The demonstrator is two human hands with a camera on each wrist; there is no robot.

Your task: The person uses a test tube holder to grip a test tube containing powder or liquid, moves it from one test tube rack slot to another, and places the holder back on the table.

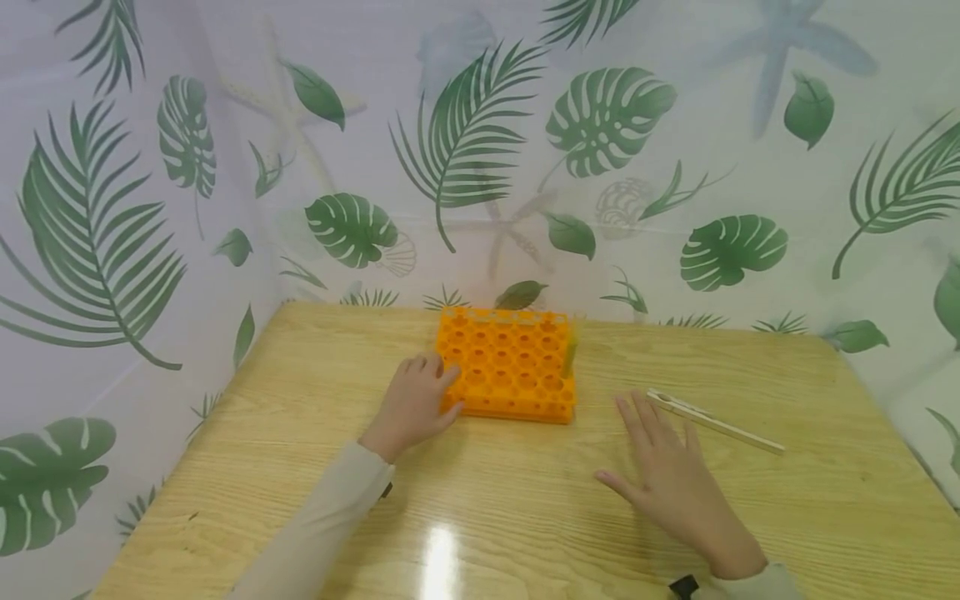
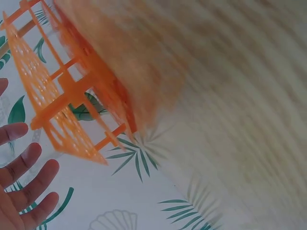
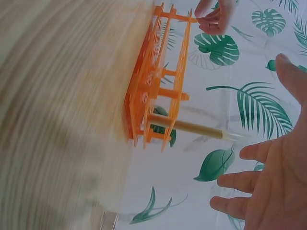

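Observation:
An orange test tube rack (image 1: 513, 407) with rows of round holes stands toward the back of the table. One test tube (image 1: 570, 354) is upright at its right end; in the right wrist view the tube (image 3: 192, 128) holds yellowish liquid, with a clear upper end. At the rack's left edge is my left hand (image 1: 412, 404), its fingers loosely bent; the left wrist view shows the fingers (image 2: 36, 194) spread beside the rack. My right hand (image 1: 663, 475) is held over the table right of the rack, fingers straight and apart, holding nothing. Just beyond its fingertips lies a wooden test tube clamp (image 1: 720, 423).
The wood-grain table (image 1: 495, 517) reaches back to a white curtain (image 1: 495, 150) printed with green leaves, starfish and shells. That curtain also runs along the left side. A bright reflection shows on the front of the tabletop.

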